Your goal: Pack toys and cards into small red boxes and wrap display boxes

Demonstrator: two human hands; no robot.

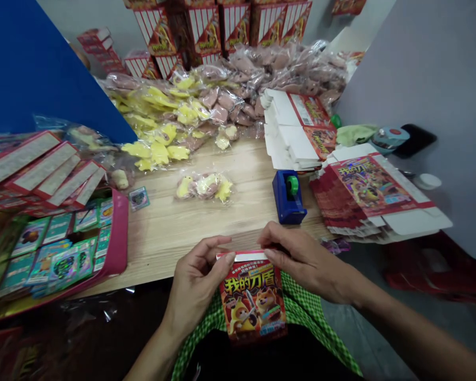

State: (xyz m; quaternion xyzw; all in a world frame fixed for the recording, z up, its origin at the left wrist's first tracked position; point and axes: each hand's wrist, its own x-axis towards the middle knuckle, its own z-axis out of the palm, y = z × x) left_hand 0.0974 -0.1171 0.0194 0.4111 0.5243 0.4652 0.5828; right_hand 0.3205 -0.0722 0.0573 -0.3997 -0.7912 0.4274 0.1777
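Over the lap [301, 312], left hand [196, 288] and right hand [305, 262] pinch a red carton [254, 301], a blue tape dispenser [289, 198] beyond.

A glossy card box [253, 304], a smooth wood-grain tabletop [174, 233].

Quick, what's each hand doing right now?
Left hand: closed, holding the red printed carton by its top edge.
Right hand: closed, holding the same red printed carton by its top edge.

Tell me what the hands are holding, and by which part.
Both hands hold a red printed cardboard box by its top end: the left hand at the upper left corner, the right hand at the upper right, either side of a white flap.
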